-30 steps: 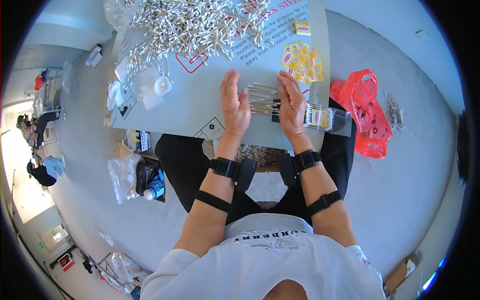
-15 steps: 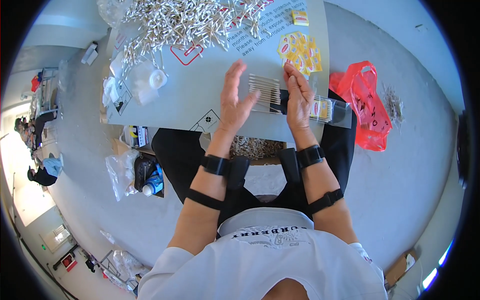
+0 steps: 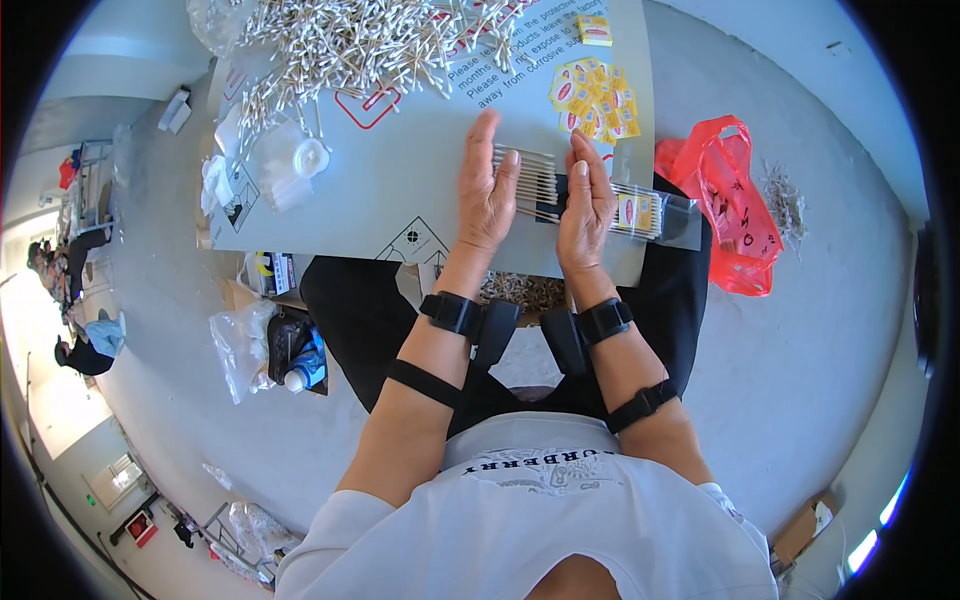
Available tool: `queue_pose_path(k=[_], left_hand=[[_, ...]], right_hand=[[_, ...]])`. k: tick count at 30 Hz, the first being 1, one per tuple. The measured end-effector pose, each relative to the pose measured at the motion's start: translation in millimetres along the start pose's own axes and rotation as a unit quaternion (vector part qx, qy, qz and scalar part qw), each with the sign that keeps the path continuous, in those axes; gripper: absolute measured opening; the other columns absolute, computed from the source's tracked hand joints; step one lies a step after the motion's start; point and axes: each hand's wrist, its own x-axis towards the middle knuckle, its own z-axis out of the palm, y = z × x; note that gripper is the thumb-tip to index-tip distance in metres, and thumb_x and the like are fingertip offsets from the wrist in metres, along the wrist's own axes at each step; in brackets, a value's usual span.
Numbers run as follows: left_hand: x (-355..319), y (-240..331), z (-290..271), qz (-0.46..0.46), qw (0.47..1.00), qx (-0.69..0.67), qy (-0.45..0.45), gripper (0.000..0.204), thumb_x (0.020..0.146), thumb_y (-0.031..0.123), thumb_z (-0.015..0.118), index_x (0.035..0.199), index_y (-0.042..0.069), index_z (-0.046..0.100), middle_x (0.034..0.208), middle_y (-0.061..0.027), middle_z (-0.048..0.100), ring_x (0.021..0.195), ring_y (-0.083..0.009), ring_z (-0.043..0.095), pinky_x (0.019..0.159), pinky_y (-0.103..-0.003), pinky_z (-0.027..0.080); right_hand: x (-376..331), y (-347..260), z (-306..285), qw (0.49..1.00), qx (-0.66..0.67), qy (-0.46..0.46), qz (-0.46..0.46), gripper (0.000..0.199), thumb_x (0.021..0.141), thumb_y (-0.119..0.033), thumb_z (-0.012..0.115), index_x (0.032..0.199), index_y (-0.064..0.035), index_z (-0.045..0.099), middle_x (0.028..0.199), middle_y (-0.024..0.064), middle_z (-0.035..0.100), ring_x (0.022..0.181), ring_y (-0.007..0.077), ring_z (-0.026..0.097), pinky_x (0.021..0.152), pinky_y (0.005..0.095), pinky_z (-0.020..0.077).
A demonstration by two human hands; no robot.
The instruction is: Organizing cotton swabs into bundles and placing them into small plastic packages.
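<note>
Two hands: my left hand point(image 3: 487, 190) and right hand point(image 3: 585, 200) stand flat and unclenched, palms facing, pressing the bundle of sticks point(image 3: 528, 183) between them.
Bundle place: on the grey surface point(image 3: 400, 190), near its close edge, beside the clear packet point(image 3: 645, 213).
Long axis: left to right across me, ends toward each palm.
Doing it well: I judge even pressure squares the ends.
Loose pile point(image 3: 350, 45): well apart, far side.

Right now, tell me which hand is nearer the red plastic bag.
Right. The right hand rests on the stick bundle, just left of the red plastic bag; the left hand lies farther left, beyond the bundle.
</note>
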Motion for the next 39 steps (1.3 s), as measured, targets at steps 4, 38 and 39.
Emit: queue_pose_path(k=[4, 38, 39], left_hand=[[-6.2, 2.8, 9.3, -0.017, 1.0, -0.02, -0.002, 0.045, 0.102, 0.031, 0.047, 0.135, 0.001, 0.047, 0.135, -0.0141, 0.052, 0.124, -0.0233, 0.051, 0.106, -0.037, 0.038], [-42.2, 22.9, -9.6, 0.064, 0.872, 0.434, -0.219, 0.092, 0.083, 0.059, 0.061, 0.149, 0.004, 0.03, 0.158, -0.0164, 0.021, 0.148, -0.0284, 0.016, 0.118, -0.054, 0.01], [-42.3, 21.7, -9.7, 0.064, 0.87, 0.438, -0.218, 0.09, 0.083, 0.057, 0.061, 0.149, 0.004, 0.03, 0.158, -0.0161, 0.022, 0.148, -0.0282, 0.017, 0.118, -0.054, 0.01]], right_hand=[[3.1, 4.0, 1.4, 1.0, -0.009, -0.007, 0.004, 0.033, 0.103, -0.016, 0.046, 0.129, 0.003, 0.055, 0.134, 0.0133, 0.055, 0.123, 0.0176, 0.05, 0.106, 0.0292, 0.0384], [22.3, -34.1, -60.0, 0.765, -0.496, -0.347, -0.221, 0.059, 0.072, -0.02, 0.077, 0.128, -0.011, 0.058, 0.136, 0.0028, 0.055, 0.133, 0.0282, 0.042, 0.108, 0.0429, 0.0372], [22.8, -30.9, -61.2, 0.772, -0.487, -0.341, -0.226, 0.053, 0.073, -0.019, 0.076, 0.124, -0.0112, 0.062, 0.133, 0.002, 0.057, 0.132, 0.0277, 0.043, 0.107, 0.0427, 0.0378]])
